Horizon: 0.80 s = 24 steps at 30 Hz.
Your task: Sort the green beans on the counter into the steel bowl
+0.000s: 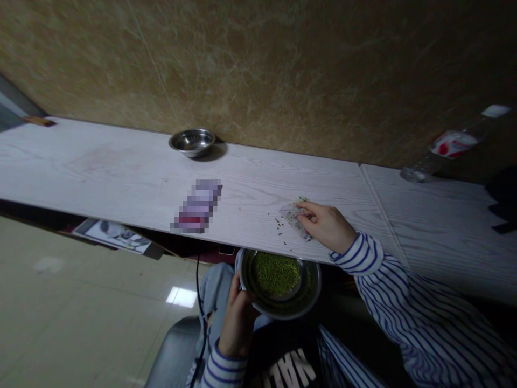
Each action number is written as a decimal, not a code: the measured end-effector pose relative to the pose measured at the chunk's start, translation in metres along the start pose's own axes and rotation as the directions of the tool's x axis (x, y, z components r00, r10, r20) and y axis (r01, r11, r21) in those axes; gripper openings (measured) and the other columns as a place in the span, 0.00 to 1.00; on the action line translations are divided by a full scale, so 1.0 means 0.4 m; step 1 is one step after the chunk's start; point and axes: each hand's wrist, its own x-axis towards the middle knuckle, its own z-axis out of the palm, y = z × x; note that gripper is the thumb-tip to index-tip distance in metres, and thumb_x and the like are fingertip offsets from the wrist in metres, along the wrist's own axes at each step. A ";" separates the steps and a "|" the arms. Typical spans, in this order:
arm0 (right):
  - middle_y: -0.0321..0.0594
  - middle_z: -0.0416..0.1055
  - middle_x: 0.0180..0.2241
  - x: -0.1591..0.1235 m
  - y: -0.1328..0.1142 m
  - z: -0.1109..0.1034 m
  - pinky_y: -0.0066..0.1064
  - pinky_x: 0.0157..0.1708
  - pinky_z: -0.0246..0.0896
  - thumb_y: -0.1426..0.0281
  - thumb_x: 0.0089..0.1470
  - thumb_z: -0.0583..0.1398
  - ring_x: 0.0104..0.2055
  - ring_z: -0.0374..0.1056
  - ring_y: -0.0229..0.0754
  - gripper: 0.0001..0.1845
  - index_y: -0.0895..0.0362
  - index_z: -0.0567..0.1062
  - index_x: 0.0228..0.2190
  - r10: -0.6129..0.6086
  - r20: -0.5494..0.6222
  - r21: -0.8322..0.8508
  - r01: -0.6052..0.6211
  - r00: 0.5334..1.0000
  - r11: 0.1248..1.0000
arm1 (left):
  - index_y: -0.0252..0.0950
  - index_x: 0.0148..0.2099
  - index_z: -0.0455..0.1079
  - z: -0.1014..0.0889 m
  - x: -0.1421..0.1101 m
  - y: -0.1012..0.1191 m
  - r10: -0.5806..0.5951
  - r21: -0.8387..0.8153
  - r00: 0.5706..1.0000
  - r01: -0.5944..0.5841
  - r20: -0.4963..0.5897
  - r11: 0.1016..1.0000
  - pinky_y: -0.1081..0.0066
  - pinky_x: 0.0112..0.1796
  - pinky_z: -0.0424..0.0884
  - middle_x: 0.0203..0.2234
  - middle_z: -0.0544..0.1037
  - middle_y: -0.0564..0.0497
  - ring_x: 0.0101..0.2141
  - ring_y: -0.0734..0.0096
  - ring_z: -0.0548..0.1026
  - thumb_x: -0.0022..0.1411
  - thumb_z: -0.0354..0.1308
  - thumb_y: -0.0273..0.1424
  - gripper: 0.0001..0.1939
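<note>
My left hand (238, 318) grips the left rim of a steel bowl (311, 291) below the table's front edge. Green beans (274, 272), which look like mung beans, cover much of the bowl's bottom. On the table, my right hand (329, 226) has its fingers closed on a small, crumpled, thin plastic bag (293, 215) with greenish specks on it. A few loose beans (278, 223) are scattered on the wood just left of the bag. My right fingertips partly cover the bag.
A second steel bowl (192, 143) stands near the wall. A blurred-out flat purple item (200, 205) lies left of my right hand. At the right, a clear plastic bottle (452, 144) stands by the wall. An open drawer (117, 237) juts out below the table, and a dark cable (198, 302) hangs near my leg.
</note>
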 end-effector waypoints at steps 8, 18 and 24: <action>0.45 0.84 0.41 0.005 -0.001 -0.012 0.39 0.43 0.76 0.74 0.58 0.62 0.37 0.81 0.45 0.19 0.57 0.80 0.51 -0.066 0.002 0.128 0.065 0.998 0.990 | 0.45 0.67 0.65 -0.016 0.006 0.003 0.007 -0.005 0.999 -0.007 0.046 1.000 0.61 0.38 0.76 0.54 0.79 0.42 0.45 0.49 0.78 0.52 0.62 0.30 0.39; 0.39 0.82 0.30 0.304 -0.087 0.042 0.28 0.33 0.72 0.81 0.54 0.65 0.28 0.74 0.36 0.13 0.60 0.83 0.41 -0.203 0.330 0.404 0.057 0.922 0.913 | 0.43 0.68 0.63 -0.026 -0.004 0.010 0.008 -0.030 0.998 -0.006 0.059 1.000 0.54 0.45 0.76 0.53 0.79 0.42 0.49 0.45 0.78 0.51 0.63 0.30 0.41; 0.40 0.82 0.30 0.324 -0.107 0.056 0.30 0.35 0.71 0.80 0.53 0.66 0.28 0.74 0.37 0.14 0.61 0.83 0.42 -0.248 0.491 0.374 0.056 0.835 0.926 | 0.46 0.66 0.65 -0.022 -0.008 0.011 0.013 0.006 1.000 -0.013 0.020 1.000 0.55 0.40 0.77 0.48 0.81 0.43 0.47 0.43 0.78 0.50 0.61 0.30 0.39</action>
